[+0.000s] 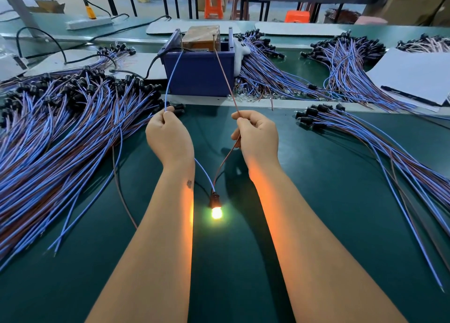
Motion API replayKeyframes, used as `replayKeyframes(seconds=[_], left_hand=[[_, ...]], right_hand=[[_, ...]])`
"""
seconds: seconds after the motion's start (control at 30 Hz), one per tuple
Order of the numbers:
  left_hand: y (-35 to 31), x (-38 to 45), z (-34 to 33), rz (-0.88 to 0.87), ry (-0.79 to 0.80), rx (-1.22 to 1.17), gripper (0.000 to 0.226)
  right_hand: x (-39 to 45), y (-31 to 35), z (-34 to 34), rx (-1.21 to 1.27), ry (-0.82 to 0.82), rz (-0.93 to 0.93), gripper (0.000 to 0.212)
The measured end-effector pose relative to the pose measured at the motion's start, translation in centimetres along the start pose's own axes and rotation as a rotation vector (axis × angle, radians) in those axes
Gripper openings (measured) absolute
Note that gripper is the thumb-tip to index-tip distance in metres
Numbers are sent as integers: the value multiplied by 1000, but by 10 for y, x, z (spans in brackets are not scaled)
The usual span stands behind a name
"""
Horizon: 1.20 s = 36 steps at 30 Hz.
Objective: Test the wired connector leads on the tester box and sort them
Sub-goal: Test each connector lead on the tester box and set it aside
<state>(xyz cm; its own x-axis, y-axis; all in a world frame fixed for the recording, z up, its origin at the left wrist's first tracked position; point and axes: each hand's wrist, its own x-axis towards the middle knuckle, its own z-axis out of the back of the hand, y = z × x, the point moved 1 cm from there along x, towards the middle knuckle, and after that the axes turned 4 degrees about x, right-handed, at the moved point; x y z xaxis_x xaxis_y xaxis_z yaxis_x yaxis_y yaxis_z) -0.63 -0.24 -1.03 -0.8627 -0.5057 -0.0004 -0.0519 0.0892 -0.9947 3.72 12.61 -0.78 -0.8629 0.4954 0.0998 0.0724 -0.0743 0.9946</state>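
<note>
- Low centre, a lit bulb [215, 212] hangs between the forearms (glowing orange).
- Left hand [169, 137] pinches its blue wire [170, 79]; right hand [258, 135] pinches the brown wire [225, 77].
- Both wires reach the blue box [198, 73] at upper centre.
- Wire piles [60, 127] flank it.

Under your forearms the bench mat [341, 225] is a matt, smooth dark green sheet. The leads [60, 137] heaped at your left wear smooth plastic insulation, blue and brown, with a slight sheen, and end in matt black plastic sockets. The tester box [198, 75] is a smooth blue plastic tub with two thin bare metal posts. The lit bulb [215, 212] looks like clear glass. At your right lies matt white paper [414, 76].
</note>
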Motion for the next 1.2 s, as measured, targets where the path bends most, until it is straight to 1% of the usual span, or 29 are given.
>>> replayKeyframes(seconds=[0.17, 0.57, 1.2], left_hand=[[-1, -1, 0, -3, 3, -5, 33], [0, -2, 0, -15, 10, 19, 33], [-1, 0, -1, -19, 2, 15, 33]], right_hand=[[1, -1, 0, -6, 12, 9, 24], [2, -2, -1, -10, 20, 15, 24], [8, -6, -3, -114, 116, 45, 21]])
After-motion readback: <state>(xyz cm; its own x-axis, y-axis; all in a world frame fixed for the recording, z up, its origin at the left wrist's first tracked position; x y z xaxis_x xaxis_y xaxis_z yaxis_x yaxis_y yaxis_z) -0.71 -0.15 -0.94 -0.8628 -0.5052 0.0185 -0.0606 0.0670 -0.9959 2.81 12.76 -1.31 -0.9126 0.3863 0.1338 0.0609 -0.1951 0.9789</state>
